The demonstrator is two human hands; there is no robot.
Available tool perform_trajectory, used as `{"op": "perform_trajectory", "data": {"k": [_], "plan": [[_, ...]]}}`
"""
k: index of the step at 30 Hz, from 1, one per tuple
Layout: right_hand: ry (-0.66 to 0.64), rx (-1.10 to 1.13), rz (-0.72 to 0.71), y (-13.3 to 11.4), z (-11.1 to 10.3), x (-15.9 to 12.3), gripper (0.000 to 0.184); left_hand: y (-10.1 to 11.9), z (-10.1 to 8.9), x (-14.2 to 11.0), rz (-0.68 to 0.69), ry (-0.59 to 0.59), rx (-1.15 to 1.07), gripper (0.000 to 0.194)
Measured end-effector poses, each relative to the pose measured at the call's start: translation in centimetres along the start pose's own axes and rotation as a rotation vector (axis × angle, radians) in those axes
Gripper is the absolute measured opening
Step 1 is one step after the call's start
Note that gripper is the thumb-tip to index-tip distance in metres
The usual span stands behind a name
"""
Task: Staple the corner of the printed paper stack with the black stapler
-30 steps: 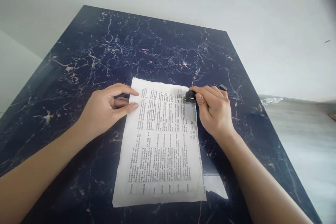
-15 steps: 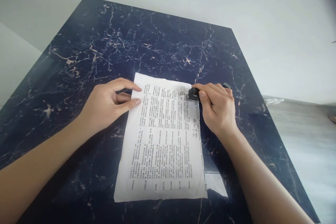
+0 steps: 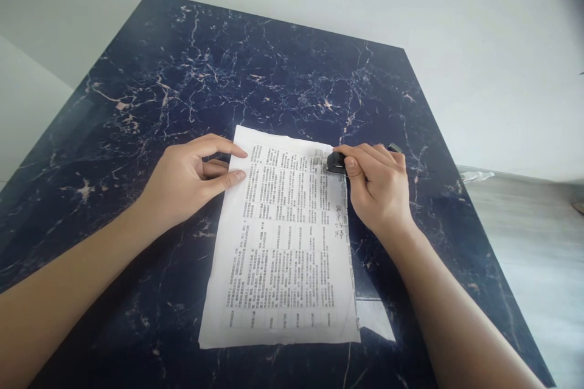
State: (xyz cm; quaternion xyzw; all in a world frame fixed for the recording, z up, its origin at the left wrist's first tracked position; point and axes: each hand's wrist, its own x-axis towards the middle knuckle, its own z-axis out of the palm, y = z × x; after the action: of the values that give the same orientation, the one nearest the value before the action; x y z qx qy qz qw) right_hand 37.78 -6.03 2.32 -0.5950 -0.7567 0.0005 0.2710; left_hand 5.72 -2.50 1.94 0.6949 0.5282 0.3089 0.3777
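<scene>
While the right hand (image 3: 379,185) grips the black stapler (image 3: 336,162), nose toward nine, at one o'clock on the papers (image 3: 285,240), the left hand (image 3: 189,176) rests loosely parted at eleven.

At the centre of the frame, my left hand (image 3: 187,179) rests its thumb and index fingertips, spread apart, on the upper left edge of a printed paper sheet (image 3: 283,240). Right of centre, my right hand (image 3: 381,185) grips a black stapler (image 3: 336,161), its nose over the sheet's upper right corner. Handwriting (image 3: 339,222) runs near the right edge. Dark blue marbled tabletop (image 3: 274,67) fills the middle; pale wall (image 3: 479,61) spans the top.
</scene>
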Motion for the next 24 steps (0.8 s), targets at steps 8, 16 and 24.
{"op": "perform_trajectory", "data": {"k": [8,16,24], "plan": [[-0.034,-0.084,-0.031,-0.5,0.1,0.0,0.037,0.0,0.0,0.0,-0.007,-0.007,-0.007,0.035],[-0.058,-0.168,-0.087,-1.1,0.3,-0.1,0.035,0.4,0.1,0.0,-0.004,-0.003,-0.039,0.034],[-0.070,-0.219,-0.087,-1.5,0.8,0.0,0.035,0.1,0.0,0.1,0.008,-0.016,-0.041,0.032]]}}
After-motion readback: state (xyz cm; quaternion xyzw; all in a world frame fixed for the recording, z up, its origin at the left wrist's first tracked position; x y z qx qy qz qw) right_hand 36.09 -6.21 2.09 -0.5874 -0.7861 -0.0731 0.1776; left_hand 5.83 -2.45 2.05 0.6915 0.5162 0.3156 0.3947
